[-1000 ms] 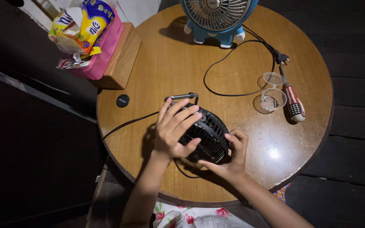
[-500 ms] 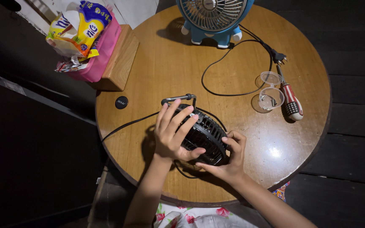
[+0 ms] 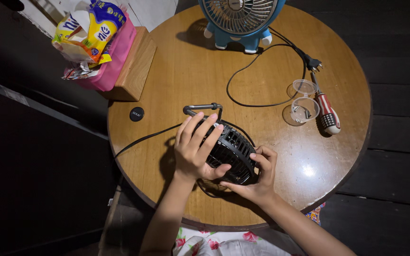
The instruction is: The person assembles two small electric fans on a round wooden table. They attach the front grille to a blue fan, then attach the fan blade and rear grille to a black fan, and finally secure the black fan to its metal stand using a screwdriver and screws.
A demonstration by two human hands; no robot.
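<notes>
Looking down on a round wooden table (image 3: 176, 71), glossy top, dark floor around it.

Biggest item after that: blue fan (image 3: 240, 21) standing at the far edge, grille facing the camera, its black cord (image 3: 262, 66) looping across the top to a plug (image 3: 313, 63) on the right.

Far left: pink box (image 3: 112, 59) stuffed with yellow and white snack packets (image 3: 88, 28), leaning on a wooden block (image 3: 134, 66) at the table edge.

Near centre, towards the person: small black fan (image 3: 228, 154), lying tilted on the tabletop, grille slats showing, grey metal stand bracket (image 3: 204, 109) sticking out on its far side. Its own black cable (image 3: 143, 140) runs off the left edge of the table.

Left hand (image 3: 196, 149): fingers spread flat over the grille, thumb tucked against the rim on the near side. Pressing on it, not closed round it.

Right hand (image 3: 257, 173): cupped on the fan's right rim, fingers curled against the housing edge, thumb underneath on the near side. Loose clasp on the rim.

Right side: red and white screwdriver (image 3: 328, 114) lying flat, just beside a clear plastic container (image 3: 302, 110) with small bits inside, its hinged lid open.

Small black round cap (image 3: 136, 114) left of the black fan, apart from it.
</notes>
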